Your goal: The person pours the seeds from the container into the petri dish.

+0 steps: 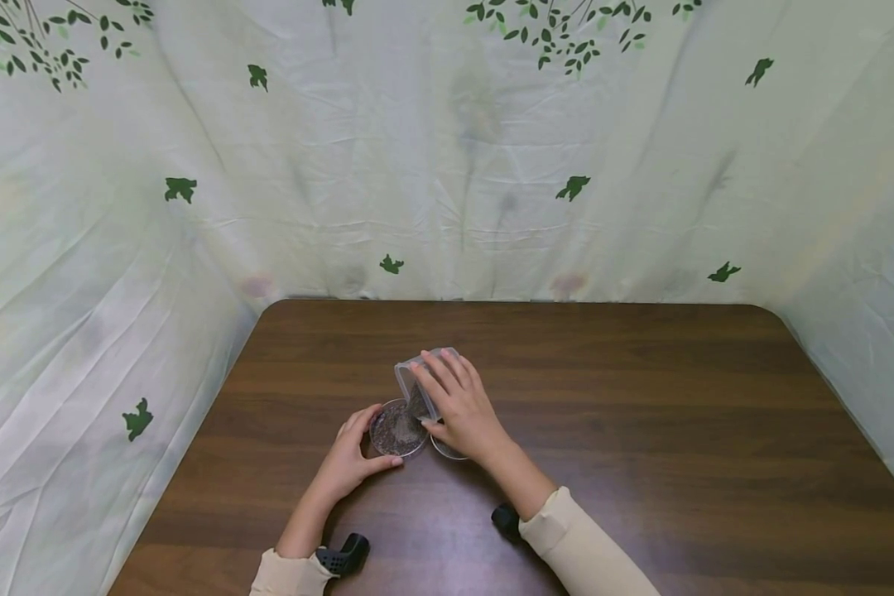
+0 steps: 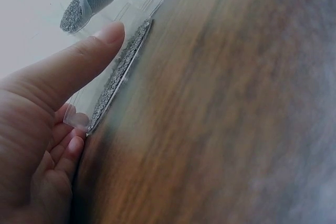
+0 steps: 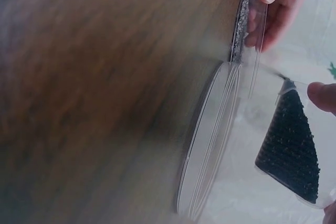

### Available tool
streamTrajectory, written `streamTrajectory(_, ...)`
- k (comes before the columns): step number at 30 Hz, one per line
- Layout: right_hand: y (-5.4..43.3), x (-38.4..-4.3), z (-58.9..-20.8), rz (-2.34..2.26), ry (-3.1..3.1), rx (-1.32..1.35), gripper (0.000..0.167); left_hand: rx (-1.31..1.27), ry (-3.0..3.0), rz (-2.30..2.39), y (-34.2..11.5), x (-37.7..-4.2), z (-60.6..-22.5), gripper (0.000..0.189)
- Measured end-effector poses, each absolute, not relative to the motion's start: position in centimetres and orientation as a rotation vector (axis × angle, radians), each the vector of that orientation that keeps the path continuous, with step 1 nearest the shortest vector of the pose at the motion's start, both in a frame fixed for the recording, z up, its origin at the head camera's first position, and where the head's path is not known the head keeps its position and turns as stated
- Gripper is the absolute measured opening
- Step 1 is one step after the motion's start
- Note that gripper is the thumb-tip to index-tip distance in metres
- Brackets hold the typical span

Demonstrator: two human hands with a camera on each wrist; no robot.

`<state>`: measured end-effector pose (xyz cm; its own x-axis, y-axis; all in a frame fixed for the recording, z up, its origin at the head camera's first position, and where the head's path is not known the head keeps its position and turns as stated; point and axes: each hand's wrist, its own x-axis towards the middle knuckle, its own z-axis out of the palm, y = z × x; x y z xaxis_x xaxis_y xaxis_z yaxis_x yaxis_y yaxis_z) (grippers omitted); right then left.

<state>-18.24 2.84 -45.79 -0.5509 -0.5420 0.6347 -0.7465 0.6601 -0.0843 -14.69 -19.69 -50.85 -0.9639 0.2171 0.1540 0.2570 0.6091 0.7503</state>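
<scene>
Pale fabric printed with green leaves and birds (image 1: pixel 432 165) hung round three sides of a brown wooden table (image 1: pixel 678 430); on its near half, at the left, the person's left hand (image 1: pixel 348 455) held a clear round dish (image 1: pixel 419 451), fingers curled against its far-left side and thumb along the near side, a half-open C that met the wall; dark grains (image 1: pixel 397 429) covered the dish's floor.

Just right of it, a clear ribbed cup (image 3: pixel 286 145) was tipped with its lip low towards the dish, plenty of grains banked inside; whether any were falling just then I couldn't tell. To my mind, pouring well called for a low lip inside the rim, a slow tilt and a small sweep to spread the layer, with the dish held steady; too steep a tip could have sent the load out at once.

Farther right, the right hand (image 1: pixel 462 410) gripped the cup from above, fingers stretched across one side and thumb opposite, only as wide as the cup; its forearm slanted in from the lower right; beneath that hand, partly hidden, lay a second clear dish (image 1: pixel 447 451).
</scene>
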Motion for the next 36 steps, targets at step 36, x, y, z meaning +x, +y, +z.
streamTrajectory(36, 3.09, -17.88, -46.38, 0.749, -2.361, 0.8, 0.096, -0.402, -2.792, -1.261, -19.74, -14.73, -51.02, 0.089)
